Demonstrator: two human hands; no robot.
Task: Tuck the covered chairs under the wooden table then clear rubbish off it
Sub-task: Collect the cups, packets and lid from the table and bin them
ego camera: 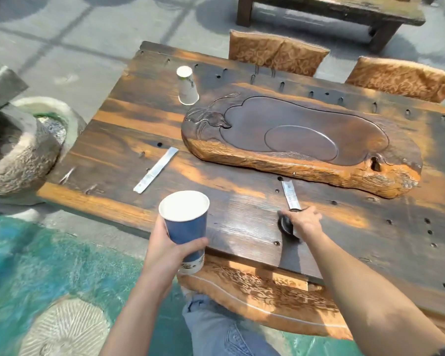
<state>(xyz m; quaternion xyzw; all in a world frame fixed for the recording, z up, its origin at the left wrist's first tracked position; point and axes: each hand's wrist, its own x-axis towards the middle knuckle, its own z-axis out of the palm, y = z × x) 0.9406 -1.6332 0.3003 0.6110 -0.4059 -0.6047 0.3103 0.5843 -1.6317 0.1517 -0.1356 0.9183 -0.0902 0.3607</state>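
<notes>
Now, the silver wrapper (290,195) lies on the wooden table (242,227) just beside the carved tea tray (293,140), with the right hand (305,223) curled over its near end; it is thin and flat, so a shallow pinch could let it slip. The left hand (170,253) grips the blue cup (185,227) upright at the near edge. Leaning further could tip it, and the second wrapper (156,169) and upturned white cup (187,86), well apart, risk being missed.

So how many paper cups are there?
2. A blue cup is held upright in the left hand at the near edge; a white cup stands upside down on the wooden table near its far left corner. Others could be out of frame.
</notes>
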